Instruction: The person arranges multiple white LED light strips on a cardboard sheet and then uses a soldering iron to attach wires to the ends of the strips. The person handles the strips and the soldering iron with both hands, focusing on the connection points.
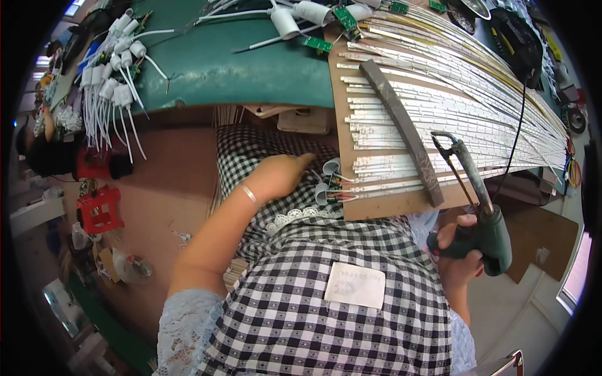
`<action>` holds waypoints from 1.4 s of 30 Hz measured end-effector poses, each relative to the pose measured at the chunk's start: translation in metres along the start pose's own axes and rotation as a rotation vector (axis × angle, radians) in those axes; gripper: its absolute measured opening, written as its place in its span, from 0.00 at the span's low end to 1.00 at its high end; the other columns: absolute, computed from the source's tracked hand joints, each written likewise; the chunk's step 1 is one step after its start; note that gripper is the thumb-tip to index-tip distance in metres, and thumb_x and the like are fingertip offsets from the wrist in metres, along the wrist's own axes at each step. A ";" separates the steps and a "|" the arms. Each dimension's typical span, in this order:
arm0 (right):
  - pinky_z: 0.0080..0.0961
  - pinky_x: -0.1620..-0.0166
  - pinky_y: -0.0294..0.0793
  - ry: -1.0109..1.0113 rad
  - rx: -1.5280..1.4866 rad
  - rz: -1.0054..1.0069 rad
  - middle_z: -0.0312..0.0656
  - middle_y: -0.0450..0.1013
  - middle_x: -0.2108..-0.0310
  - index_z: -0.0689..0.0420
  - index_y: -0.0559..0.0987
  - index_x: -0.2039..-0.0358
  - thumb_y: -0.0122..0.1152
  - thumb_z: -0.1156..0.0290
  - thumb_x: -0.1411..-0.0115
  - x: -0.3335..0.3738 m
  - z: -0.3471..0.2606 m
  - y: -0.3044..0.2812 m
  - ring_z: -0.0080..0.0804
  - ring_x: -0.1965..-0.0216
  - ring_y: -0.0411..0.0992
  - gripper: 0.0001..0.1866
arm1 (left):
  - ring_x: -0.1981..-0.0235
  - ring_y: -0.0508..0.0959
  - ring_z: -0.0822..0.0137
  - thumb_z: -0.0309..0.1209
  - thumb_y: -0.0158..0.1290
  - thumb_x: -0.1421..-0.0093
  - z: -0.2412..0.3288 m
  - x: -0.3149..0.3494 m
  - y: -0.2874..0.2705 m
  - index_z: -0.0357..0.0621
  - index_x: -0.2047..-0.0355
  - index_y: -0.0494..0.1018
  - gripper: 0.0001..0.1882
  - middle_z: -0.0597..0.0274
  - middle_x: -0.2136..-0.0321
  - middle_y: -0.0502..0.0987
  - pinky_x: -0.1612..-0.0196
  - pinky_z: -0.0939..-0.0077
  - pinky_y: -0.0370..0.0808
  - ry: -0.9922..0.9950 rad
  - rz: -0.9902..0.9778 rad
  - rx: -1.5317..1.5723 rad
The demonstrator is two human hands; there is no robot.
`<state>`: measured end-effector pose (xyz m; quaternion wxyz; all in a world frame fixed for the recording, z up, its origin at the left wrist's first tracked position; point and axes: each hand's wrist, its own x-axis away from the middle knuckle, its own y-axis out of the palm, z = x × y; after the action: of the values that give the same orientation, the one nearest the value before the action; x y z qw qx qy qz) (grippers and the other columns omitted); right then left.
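Observation:
My right hand [461,257] grips a dark green soldering gun [496,241] by its handle; its metal tip points up and left over the LED strips [433,113]. My left hand [279,177] is above my checked apron, left of two white end caps [322,193]. Its fingers look closed, partly hidden beneath the hand, and what they hold cannot be made out. Red and white wires [342,195] run from the caps to the strip ends at the board's near left edge. A dark flat bar [401,128] lies slantwise across the strips, on the brown board [376,210].
A green-covered table [251,78] spans the far side. On it lie bunched white caps with cords [113,84], further caps [285,24] and small green circuit boards [318,44]. The gun's black cable [519,135] hangs over the strips. A red stool [100,210] stands at left.

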<state>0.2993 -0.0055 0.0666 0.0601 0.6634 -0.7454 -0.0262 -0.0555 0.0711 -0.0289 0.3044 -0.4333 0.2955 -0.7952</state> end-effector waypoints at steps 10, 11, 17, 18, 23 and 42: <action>0.21 0.70 0.69 -0.059 0.035 -0.037 0.37 0.70 0.77 0.60 0.69 0.52 0.59 0.32 0.45 -0.015 0.000 0.010 0.23 0.76 0.68 0.41 | 0.59 0.75 0.58 0.25 0.61 0.49 0.028 -0.029 -0.161 0.46 0.58 0.76 0.16 0.63 0.62 0.78 0.54 0.65 0.70 0.519 0.969 -0.269; 0.21 0.71 0.69 -0.076 0.048 -0.043 0.37 0.70 0.77 0.60 0.69 0.52 0.59 0.32 0.45 -0.015 -0.002 0.011 0.23 0.76 0.68 0.41 | 0.57 0.75 0.58 0.25 0.61 0.49 0.021 -0.043 -0.162 0.47 0.57 0.76 0.17 0.63 0.61 0.78 0.53 0.64 0.69 0.466 0.955 -0.344; 0.25 0.69 0.74 -0.054 -0.007 0.037 0.43 0.73 0.64 0.67 0.70 0.50 0.62 0.36 0.45 0.000 0.010 -0.006 0.27 0.77 0.72 0.43 | 0.54 0.74 0.59 0.24 0.60 0.50 -0.005 -0.021 -0.154 0.50 0.52 0.73 0.23 0.63 0.61 0.77 0.50 0.62 0.66 0.391 0.817 -0.415; 0.23 0.70 0.72 -0.027 -0.010 0.063 0.41 0.72 0.69 0.65 0.70 0.51 0.61 0.34 0.45 -0.001 0.011 -0.004 0.26 0.76 0.71 0.42 | 0.55 0.74 0.59 0.24 0.59 0.50 -0.009 -0.013 -0.149 0.50 0.51 0.73 0.23 0.64 0.61 0.77 0.50 0.62 0.66 0.379 0.811 -0.408; 0.19 0.68 0.67 0.001 -0.001 0.056 0.37 0.69 0.78 0.60 0.69 0.51 0.58 0.32 0.45 -0.006 0.010 0.008 0.24 0.74 0.68 0.41 | 0.55 0.74 0.58 0.23 0.59 0.49 -0.007 -0.011 -0.136 0.49 0.51 0.73 0.23 0.64 0.62 0.77 0.49 0.63 0.66 0.315 0.868 -0.224; 0.23 0.67 0.70 0.069 0.007 -0.001 0.41 0.71 0.77 0.64 0.71 0.51 0.62 0.34 0.46 0.004 0.008 0.014 0.27 0.75 0.70 0.42 | 0.59 0.76 0.65 0.27 0.61 0.47 0.010 -0.030 -0.121 0.49 0.67 0.77 0.07 0.69 0.67 0.78 0.50 0.64 0.58 0.363 0.985 -0.204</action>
<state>0.2839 -0.0083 0.0606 0.0836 0.6646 -0.7425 -0.0008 -0.0610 0.1683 0.0492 0.5420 -0.1260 0.5874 -0.5876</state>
